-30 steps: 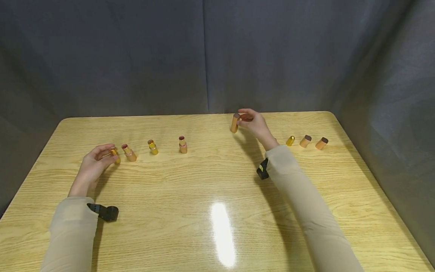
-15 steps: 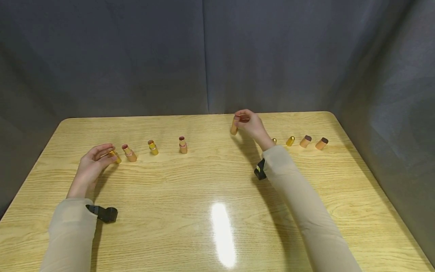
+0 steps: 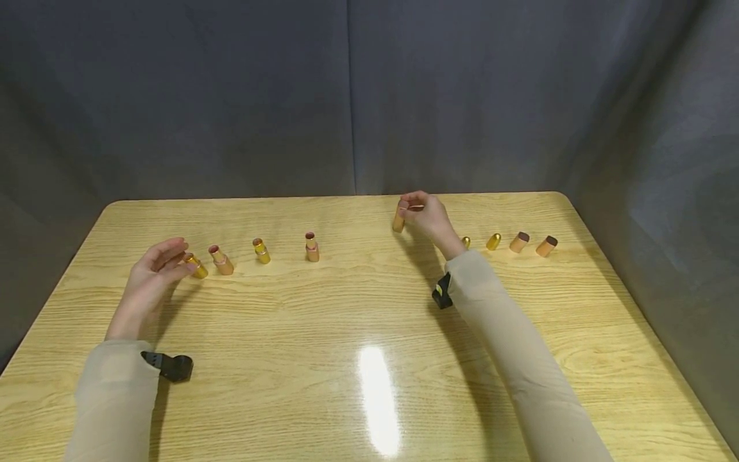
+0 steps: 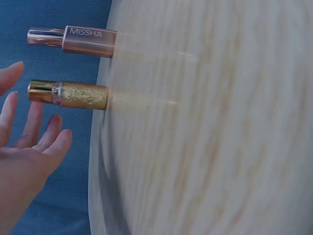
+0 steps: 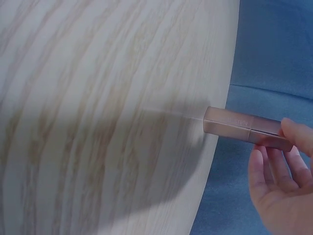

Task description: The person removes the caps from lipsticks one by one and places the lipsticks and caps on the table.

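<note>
My left hand [image 3: 151, 276] is beside an uncapped gold lipstick [image 3: 196, 265] standing on the table; in the left wrist view its spread fingers [image 4: 58, 142] are around the bare tube top of the gold lipstick [image 4: 80, 95], with a gap at the thumb. Just right of it stands an uncapped rose-gold lipstick [image 3: 221, 260], marked MISSHA in the left wrist view. My right hand [image 3: 430, 218] pinches the upper part of a capped rose-gold lipstick [image 3: 398, 221] near the table's back edge. That lipstick [image 5: 227, 122] is upright, its base at the tabletop.
Another uncapped gold lipstick [image 3: 262, 251] and a rose-gold one [image 3: 312, 248] stand toward the middle. On the right are gold caps [image 3: 493, 242], one partly behind my right wrist, and rose-gold caps [image 3: 519, 242]. A dark curtain [image 3: 260, 96] hangs behind the wooden table [image 3: 277, 359].
My left hand has let go of the gold lipstick, its fingers spreading and drawing slightly left. My right hand has moved left and its fingers have come round the top of the capped lipstick.
</note>
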The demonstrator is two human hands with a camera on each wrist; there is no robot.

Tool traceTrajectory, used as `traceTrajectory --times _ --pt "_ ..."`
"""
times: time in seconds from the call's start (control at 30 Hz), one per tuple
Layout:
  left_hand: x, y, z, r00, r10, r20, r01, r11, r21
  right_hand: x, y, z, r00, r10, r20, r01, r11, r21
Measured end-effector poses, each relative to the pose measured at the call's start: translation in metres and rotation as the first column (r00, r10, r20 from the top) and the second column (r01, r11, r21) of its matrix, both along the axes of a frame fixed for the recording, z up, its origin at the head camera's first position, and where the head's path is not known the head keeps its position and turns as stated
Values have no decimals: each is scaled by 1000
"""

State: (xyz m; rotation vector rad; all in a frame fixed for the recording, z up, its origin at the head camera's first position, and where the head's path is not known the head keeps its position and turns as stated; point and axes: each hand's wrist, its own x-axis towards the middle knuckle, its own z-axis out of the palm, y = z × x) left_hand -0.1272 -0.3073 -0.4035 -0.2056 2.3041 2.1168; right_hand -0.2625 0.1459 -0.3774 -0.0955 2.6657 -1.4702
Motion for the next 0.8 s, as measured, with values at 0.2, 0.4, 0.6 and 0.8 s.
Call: traceTrajectory --times 0.2,0.4,0.6,0.8 --pt "3 1 6 999 13 -52 -10 998 56 1 3 -2 1000 2 5 -2 1000 6" --pt "2 6 15 993 42 -109 -31 995 97 2 6 -5 1000 -3 3 3 1000 -24" --pt "-1 19 27 980 120 -157 -100 987 126 3 6 -8 1000 -11 -11 11 1000 -4" --pt "-3 33 37 966 196 -170 -164 970 182 5 8 -7 1000 -16 -2 16 999 -36"
